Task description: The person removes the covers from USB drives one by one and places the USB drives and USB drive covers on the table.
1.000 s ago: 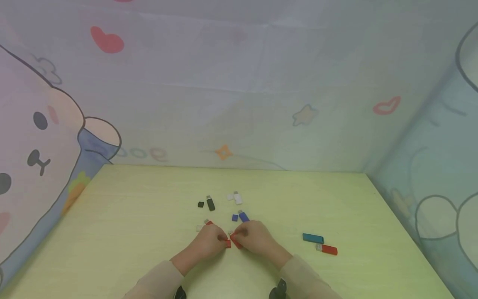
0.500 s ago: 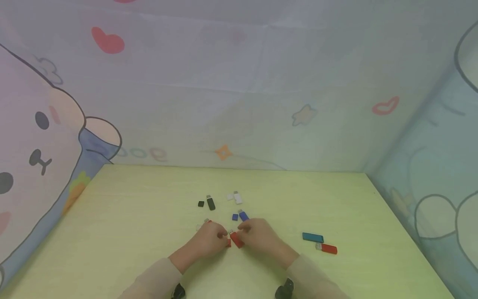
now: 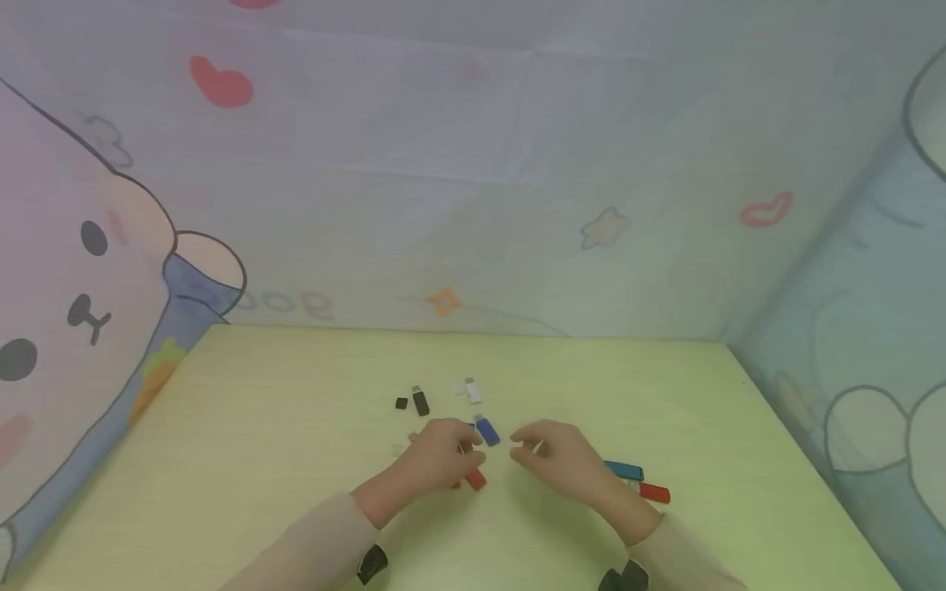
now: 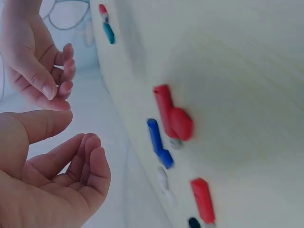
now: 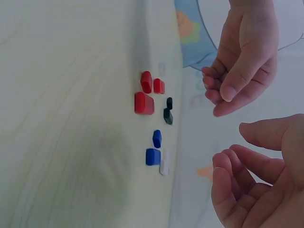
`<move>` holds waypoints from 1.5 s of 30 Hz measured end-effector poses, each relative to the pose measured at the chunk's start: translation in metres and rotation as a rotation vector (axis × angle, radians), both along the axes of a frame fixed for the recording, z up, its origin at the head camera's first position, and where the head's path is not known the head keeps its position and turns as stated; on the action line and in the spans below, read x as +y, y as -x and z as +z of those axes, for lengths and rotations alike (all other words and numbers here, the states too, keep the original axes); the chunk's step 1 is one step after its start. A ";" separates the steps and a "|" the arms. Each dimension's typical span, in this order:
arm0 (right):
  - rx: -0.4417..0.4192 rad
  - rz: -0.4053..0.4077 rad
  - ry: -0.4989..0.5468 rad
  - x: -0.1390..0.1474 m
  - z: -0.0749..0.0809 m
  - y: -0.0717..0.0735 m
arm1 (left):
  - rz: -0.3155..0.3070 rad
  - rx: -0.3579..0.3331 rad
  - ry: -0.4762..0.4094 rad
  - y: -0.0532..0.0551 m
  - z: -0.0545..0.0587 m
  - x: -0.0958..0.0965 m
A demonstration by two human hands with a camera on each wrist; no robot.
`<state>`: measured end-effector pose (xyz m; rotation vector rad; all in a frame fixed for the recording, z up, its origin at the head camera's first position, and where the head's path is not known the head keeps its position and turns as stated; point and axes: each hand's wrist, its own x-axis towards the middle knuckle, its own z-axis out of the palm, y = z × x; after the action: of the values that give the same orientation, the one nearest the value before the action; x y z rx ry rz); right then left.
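Note:
Both hands are raised over the table with loosely curved fingers and nothing in them. My left hand (image 3: 439,458) hovers above a red USB stick (image 3: 476,479) and its red cap (image 3: 455,485), partly covering them in the head view. In the left wrist view that red cap (image 4: 182,124) lies beside the stick (image 4: 164,102). My right hand (image 3: 565,461) is further right, its fingertips pointing toward the left hand. Just beyond the hands lies a blue USB stick (image 3: 488,431), its blue cap (image 3: 470,426) half hidden by my left fingers.
Farther back lie a black USB stick (image 3: 420,401) with its cap (image 3: 401,403) and a white one (image 3: 473,391) with its cap (image 3: 458,389). Another red stick (image 4: 203,200) is mostly behind my left hand. A teal stick (image 3: 624,470) and a red stick (image 3: 654,492) lie right.
My right hand has come off the red USB stick and moved right and up. The left hand has left the red cap, rising and shifting right over the red stick.

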<state>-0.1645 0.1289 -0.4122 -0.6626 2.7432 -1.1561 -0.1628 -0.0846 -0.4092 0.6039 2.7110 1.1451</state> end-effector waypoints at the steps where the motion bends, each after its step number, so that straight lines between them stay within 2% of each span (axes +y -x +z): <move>1: 0.006 -0.002 0.008 0.005 0.002 -0.003 | -0.014 0.022 -0.001 0.000 0.001 0.004; 11: 0.102 0.007 0.029 0.046 0.016 -0.028 | -0.120 0.065 -0.003 -0.011 0.016 0.044; 16: 0.118 -0.015 0.027 0.060 0.018 -0.039 | -0.137 0.044 0.012 -0.016 0.019 0.060; 23: 0.144 -0.056 0.014 0.072 0.017 -0.050 | -0.169 0.053 0.046 -0.023 0.022 0.078; 29: 0.158 -0.061 0.018 0.084 0.013 -0.056 | -0.208 0.062 0.059 -0.027 0.015 0.091; 34: 0.165 -0.017 0.041 0.095 0.006 -0.060 | -0.238 0.057 0.057 -0.029 0.006 0.099; 39: 0.168 0.027 0.065 0.111 -0.006 -0.063 | -0.285 0.068 0.100 -0.032 -0.002 0.109; 42: 0.136 0.038 0.065 0.121 -0.013 -0.065 | -0.316 0.086 0.124 -0.034 -0.008 0.113; 45: 0.042 0.022 0.033 0.128 -0.017 -0.067 | -0.342 0.087 0.123 -0.037 -0.014 0.117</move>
<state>-0.0978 0.2567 -0.4292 -0.7277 2.7493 -1.1993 -0.1258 0.0325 -0.4232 1.0679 2.5839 0.8795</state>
